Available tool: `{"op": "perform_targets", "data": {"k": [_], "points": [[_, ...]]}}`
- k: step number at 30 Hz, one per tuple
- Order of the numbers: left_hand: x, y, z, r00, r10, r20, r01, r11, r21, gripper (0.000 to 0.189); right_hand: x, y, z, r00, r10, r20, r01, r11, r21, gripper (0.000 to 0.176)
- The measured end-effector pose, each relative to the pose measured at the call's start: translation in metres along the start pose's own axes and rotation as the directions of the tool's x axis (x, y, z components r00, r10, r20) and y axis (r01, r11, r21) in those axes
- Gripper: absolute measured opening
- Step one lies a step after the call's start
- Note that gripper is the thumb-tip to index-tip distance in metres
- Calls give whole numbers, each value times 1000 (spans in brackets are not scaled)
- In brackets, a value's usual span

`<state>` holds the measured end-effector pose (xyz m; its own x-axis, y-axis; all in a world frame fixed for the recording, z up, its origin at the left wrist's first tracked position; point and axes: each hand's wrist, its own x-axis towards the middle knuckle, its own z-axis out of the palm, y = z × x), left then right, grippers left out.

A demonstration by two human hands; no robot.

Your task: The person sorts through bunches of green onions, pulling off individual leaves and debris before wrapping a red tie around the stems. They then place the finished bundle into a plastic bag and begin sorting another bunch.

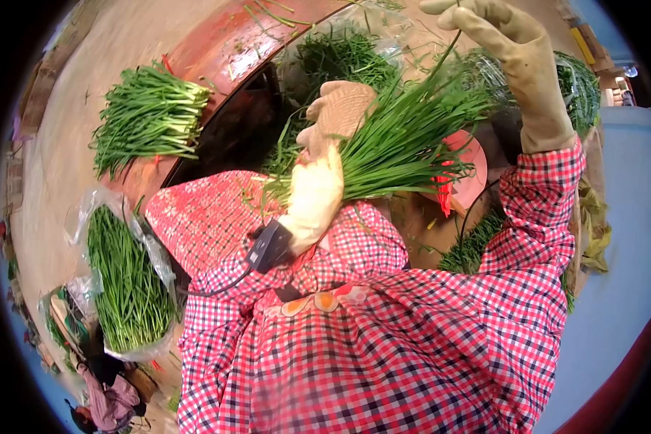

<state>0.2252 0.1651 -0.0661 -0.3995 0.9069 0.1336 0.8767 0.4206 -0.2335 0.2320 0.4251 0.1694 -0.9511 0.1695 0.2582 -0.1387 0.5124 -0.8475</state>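
My left hand (329,152), in a tan and cream glove, is wrapped round a loose bunch of green chives (405,141). The pale stem ends stick out over my lap to the left, and the leaf tips fan out to the right. Raised at the top right, my right hand (510,54), in a cream rubber glove, pinches a single long chive leaf (452,47) between thumb and fingers. A black device (270,246) with a cable is strapped at my left wrist.
A tied chive bundle (152,119) lies on a reddish table (228,36). More chives fill a plastic bag (130,282) at left; loose greens (347,58) lie ahead. A pink round object (466,163) with red ties is at right. Another person (108,398) is at bottom left.
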Motion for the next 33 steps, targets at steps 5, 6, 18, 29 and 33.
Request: {"op": "perform_targets", "data": {"k": [5,6,18,29,33], "points": [[4,-6,4,981,13,195,46,955,-294,116,-4,-28,50,996,-75,-40,84,952,295,27],[6,-8,2,978,25,206,39,952,-302,112,-3,-29,52,989,-148,-10,144,941,305,29],[17,-5,23,995,94,13,-83,926,-370,32,2,-65,126,930,-327,169,280,927,251,12],[16,-36,10,969,170,179,-6,742,-671,55,6,-67,160,803,-305,512,448,875,-182,44],[13,-24,16,981,77,178,31,842,-539,66,31,-39,119,974,185,128,-223,875,429,22]]}}
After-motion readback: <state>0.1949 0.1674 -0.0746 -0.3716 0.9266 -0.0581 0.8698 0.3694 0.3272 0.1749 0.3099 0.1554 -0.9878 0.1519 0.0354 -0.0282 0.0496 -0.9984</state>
